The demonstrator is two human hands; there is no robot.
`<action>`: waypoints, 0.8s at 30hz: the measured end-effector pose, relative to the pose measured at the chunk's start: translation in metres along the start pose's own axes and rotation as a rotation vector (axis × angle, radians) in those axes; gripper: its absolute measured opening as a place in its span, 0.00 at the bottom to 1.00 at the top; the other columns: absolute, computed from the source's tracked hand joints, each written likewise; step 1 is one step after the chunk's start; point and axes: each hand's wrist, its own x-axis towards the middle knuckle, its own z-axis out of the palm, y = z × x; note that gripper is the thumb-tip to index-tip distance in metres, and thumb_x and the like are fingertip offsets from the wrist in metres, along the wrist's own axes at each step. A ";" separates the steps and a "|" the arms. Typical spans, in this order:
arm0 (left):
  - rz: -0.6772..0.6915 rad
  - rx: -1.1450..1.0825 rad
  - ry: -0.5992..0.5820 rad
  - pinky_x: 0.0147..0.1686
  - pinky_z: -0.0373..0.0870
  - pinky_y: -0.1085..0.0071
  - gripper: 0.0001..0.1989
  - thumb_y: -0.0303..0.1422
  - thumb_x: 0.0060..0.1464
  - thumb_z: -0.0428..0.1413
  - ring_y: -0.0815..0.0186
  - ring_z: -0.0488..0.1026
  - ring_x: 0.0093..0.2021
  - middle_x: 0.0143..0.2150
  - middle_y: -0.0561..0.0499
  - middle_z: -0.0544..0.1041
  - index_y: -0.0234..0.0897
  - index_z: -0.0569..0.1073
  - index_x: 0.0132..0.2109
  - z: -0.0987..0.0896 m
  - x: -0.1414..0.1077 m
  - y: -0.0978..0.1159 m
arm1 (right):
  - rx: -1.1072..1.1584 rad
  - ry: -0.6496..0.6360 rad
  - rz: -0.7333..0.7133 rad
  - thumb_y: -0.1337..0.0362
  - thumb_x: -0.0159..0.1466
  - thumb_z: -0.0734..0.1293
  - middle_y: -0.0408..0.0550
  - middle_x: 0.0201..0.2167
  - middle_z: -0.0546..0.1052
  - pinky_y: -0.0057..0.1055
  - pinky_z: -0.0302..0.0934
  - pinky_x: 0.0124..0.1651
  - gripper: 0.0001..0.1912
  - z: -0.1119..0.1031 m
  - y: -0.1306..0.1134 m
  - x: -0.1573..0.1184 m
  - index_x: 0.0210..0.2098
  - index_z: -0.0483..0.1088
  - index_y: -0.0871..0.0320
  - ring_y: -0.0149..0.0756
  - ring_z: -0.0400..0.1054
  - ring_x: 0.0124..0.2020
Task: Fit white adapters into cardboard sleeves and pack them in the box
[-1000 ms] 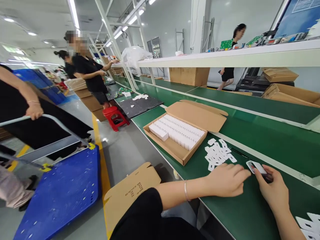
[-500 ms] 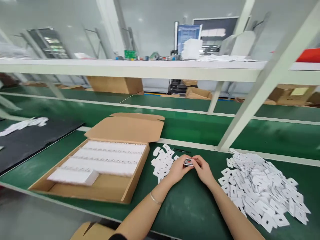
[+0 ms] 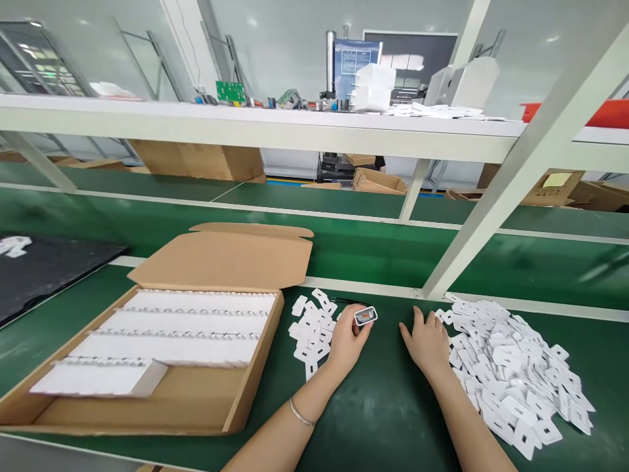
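Observation:
Between the fingers of my left hand (image 3: 346, 341) is a small white rectangular housing (image 3: 365, 316), its open side showing grey and orange parts inside. My right hand (image 3: 427, 337) is apart from it, fingers spread over the green tabletop, at the left edge of a large pile of white plastic plates (image 3: 515, 373) with small square holes. Just left of my left hand lies a smaller group of similar white plates (image 3: 312, 331). A thin dark tool, perhaps tweezers (image 3: 350, 301), lies behind my left hand, partly hidden.
An open cardboard box (image 3: 255, 383) at the left holds rows of white pieces (image 3: 181, 321). A slanted white post (image 3: 481, 216) rises behind the plates to a shelf (image 3: 275, 128) bearing circuit boards and white parts. A black mat (image 3: 54, 269) lies far left.
My right hand has let go of the housing and moved right to the large pile. My left hand keeps the housing, now tilted more into view. The camera view has shifted.

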 end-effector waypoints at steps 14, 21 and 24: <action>-0.050 0.389 -0.121 0.43 0.72 0.58 0.12 0.41 0.67 0.52 0.51 0.76 0.44 0.44 0.43 0.78 0.39 0.71 0.50 -0.020 -0.012 -0.011 | 0.212 0.035 -0.180 0.64 0.71 0.68 0.63 0.57 0.71 0.46 0.66 0.52 0.16 -0.011 -0.026 -0.018 0.57 0.73 0.61 0.55 0.68 0.54; -0.171 0.667 -0.036 0.37 0.69 0.61 0.17 0.44 0.66 0.48 0.48 0.76 0.36 0.34 0.43 0.79 0.37 0.72 0.50 -0.032 -0.016 -0.006 | 0.265 -0.013 -0.115 0.70 0.69 0.66 0.60 0.47 0.72 0.45 0.67 0.50 0.07 -0.017 -0.035 -0.015 0.47 0.73 0.63 0.53 0.68 0.50; -0.193 0.632 -0.033 0.33 0.67 0.63 0.21 0.49 0.63 0.48 0.50 0.75 0.30 0.29 0.46 0.77 0.37 0.72 0.49 -0.041 -0.024 -0.007 | 0.274 -0.024 -0.065 0.66 0.67 0.71 0.58 0.47 0.73 0.44 0.68 0.51 0.11 -0.018 -0.039 -0.024 0.47 0.71 0.62 0.51 0.69 0.49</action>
